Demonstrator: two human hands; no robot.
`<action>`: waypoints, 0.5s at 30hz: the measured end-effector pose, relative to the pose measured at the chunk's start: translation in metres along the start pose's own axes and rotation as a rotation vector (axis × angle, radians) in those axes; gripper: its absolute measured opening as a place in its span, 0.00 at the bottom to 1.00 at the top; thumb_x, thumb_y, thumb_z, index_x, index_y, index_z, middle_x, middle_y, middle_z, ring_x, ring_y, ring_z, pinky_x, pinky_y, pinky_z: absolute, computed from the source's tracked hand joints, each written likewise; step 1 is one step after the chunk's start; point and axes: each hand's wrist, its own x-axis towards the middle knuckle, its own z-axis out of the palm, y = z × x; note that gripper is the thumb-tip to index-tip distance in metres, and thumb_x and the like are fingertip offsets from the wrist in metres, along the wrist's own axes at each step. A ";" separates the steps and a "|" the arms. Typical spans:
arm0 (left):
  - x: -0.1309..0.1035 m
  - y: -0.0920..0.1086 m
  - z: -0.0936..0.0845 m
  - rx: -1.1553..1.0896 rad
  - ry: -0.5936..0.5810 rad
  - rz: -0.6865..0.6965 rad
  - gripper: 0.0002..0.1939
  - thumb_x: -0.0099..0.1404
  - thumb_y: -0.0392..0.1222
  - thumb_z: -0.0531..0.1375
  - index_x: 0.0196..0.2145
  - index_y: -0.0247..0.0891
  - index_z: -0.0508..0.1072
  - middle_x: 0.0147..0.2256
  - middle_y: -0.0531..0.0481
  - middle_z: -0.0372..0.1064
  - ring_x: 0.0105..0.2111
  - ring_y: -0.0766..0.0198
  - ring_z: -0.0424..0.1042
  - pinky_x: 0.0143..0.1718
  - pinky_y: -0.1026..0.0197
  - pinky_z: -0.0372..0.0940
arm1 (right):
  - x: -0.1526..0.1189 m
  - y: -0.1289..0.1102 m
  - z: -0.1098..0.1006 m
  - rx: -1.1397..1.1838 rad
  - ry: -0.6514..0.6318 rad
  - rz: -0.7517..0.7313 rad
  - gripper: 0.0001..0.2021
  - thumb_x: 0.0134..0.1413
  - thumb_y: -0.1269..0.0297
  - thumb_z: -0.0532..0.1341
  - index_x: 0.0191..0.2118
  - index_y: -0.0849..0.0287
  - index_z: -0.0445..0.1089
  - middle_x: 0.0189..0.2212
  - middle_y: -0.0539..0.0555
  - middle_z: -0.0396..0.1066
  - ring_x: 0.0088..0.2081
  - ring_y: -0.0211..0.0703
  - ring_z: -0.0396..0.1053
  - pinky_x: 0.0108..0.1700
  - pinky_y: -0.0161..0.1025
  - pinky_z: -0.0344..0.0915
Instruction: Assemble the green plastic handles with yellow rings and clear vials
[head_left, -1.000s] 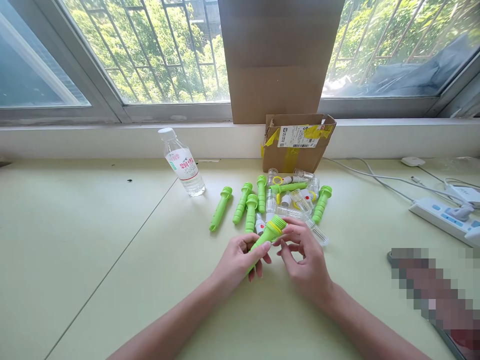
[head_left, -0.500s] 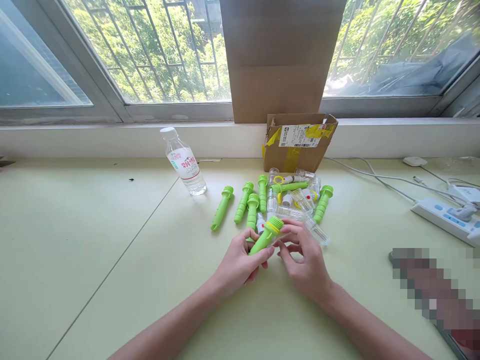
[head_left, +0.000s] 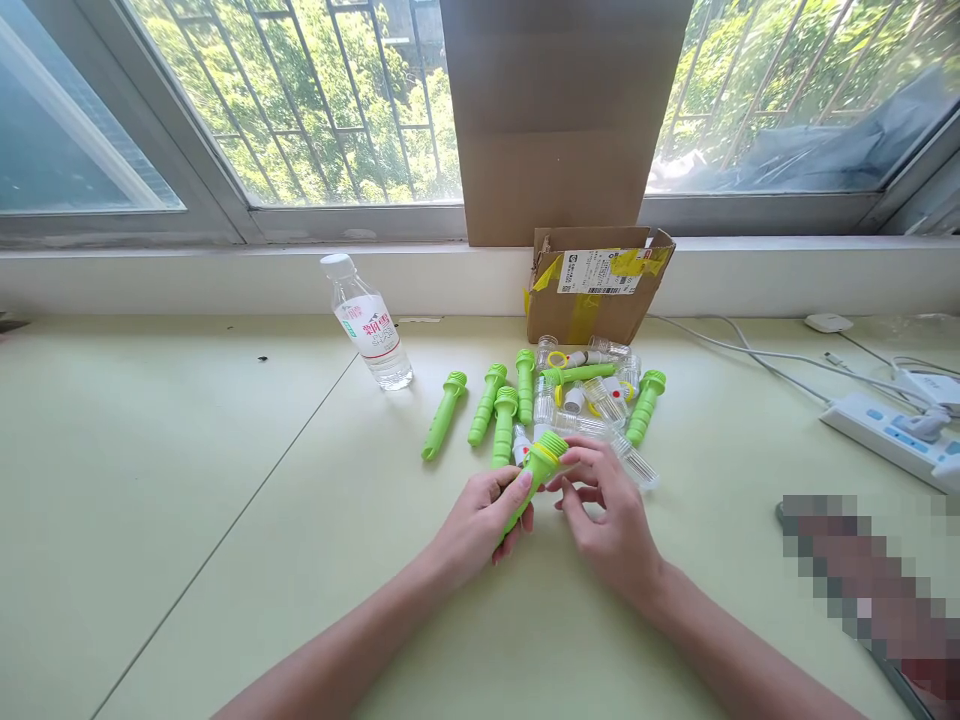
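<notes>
While the left hand had its fingers clamped on a green ribbed plastic tube with a yellow ring, tilted above the pale green worktop, the right hand curled its fingers by the threaded end, tips slightly apart.

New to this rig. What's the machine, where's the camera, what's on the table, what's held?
No machine: a person's bare hands, filmed by a camera worn on the head, looking forward and down. The left hand holds a green tube with a yellow ring near its threaded end, where the right hand's fingers are. On the table are other green tubes, clear tubes, a bottle, a cardboard box and a power strip.
</notes>
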 end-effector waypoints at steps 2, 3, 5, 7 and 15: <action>0.000 -0.001 -0.001 0.004 0.022 -0.041 0.18 0.64 0.58 0.54 0.35 0.39 0.63 0.22 0.57 0.63 0.12 0.74 0.53 0.11 0.70 0.48 | -0.001 0.000 0.000 -0.004 -0.008 -0.008 0.12 0.55 0.76 0.54 0.43 0.54 0.63 0.50 0.56 0.60 0.33 0.36 0.73 0.30 0.37 0.75; 0.000 -0.002 -0.001 0.008 0.039 -0.060 0.18 0.63 0.58 0.56 0.37 0.40 0.62 0.22 0.58 0.64 0.12 0.75 0.53 0.11 0.71 0.47 | -0.001 0.000 0.001 -0.006 -0.009 -0.014 0.12 0.54 0.76 0.54 0.43 0.54 0.63 0.50 0.56 0.60 0.33 0.36 0.73 0.31 0.38 0.75; 0.000 -0.002 -0.001 0.011 0.063 -0.079 0.19 0.61 0.57 0.59 0.37 0.42 0.59 0.22 0.58 0.66 0.11 0.75 0.53 0.10 0.71 0.46 | -0.001 0.000 0.000 -0.006 -0.011 -0.023 0.12 0.54 0.77 0.54 0.42 0.55 0.63 0.50 0.56 0.60 0.33 0.36 0.73 0.31 0.38 0.75; 0.000 -0.002 -0.001 0.008 0.060 -0.078 0.19 0.61 0.57 0.59 0.35 0.41 0.58 0.24 0.56 0.69 0.11 0.74 0.56 0.10 0.71 0.48 | -0.001 0.001 0.000 -0.004 -0.011 -0.024 0.12 0.54 0.77 0.54 0.42 0.55 0.63 0.50 0.56 0.60 0.33 0.36 0.73 0.31 0.38 0.75; 0.002 -0.004 0.002 0.002 0.003 0.016 0.20 0.66 0.57 0.52 0.33 0.35 0.65 0.28 0.50 0.69 0.18 0.71 0.65 0.17 0.68 0.59 | -0.001 0.001 0.000 0.032 -0.021 -0.059 0.15 0.52 0.79 0.53 0.44 0.55 0.62 0.46 0.55 0.63 0.32 0.35 0.72 0.30 0.37 0.74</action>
